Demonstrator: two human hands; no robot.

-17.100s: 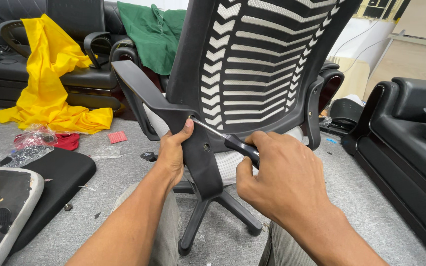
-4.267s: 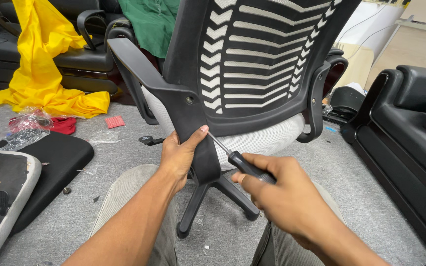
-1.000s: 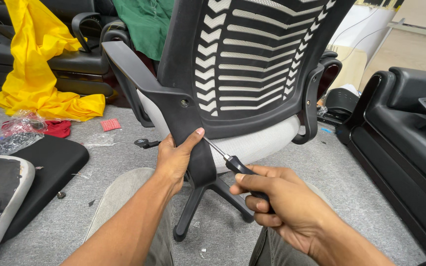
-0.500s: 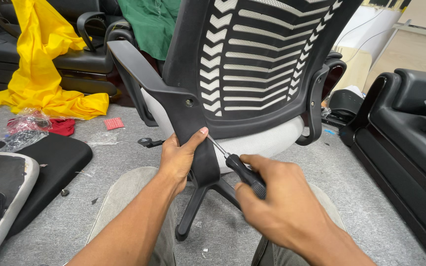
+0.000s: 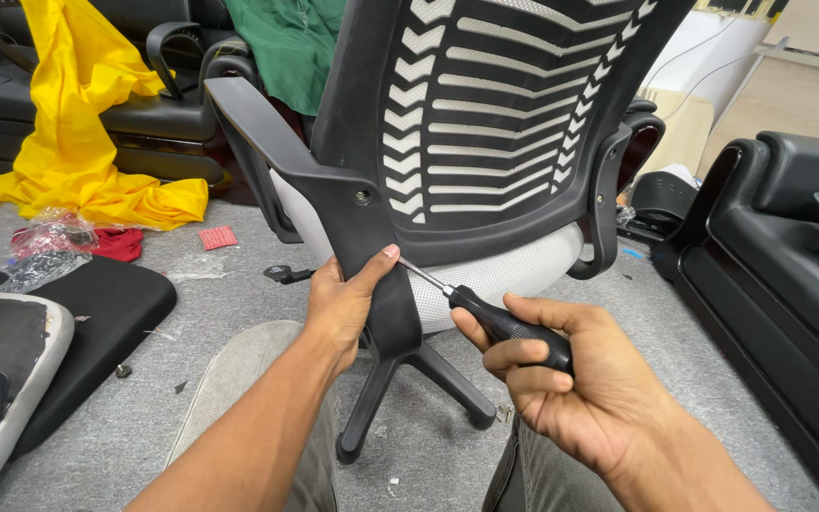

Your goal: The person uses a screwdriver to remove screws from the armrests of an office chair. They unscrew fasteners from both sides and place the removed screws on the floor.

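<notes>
A black office chair with a slotted plastic back and a grey mesh seat stands right in front of me, its back towards me. My left hand grips the black armrest bracket low down, thumb against its right edge. My right hand is closed around the black handle of a screwdriver. The metal shaft slants up and left, and its tip meets the bracket beside my left thumb. A screw head shows higher on the bracket.
Yellow cloth and green cloth lie over black chairs at the back left. A black cushion and a grey-edged seat panel rest on the grey carpet at left. A black sofa stands at right.
My right hand has turned palm-up on the screwdriver handle and slid further right. The earliest frame had the tip at the upper screw; it now sits at the lower one.
</notes>
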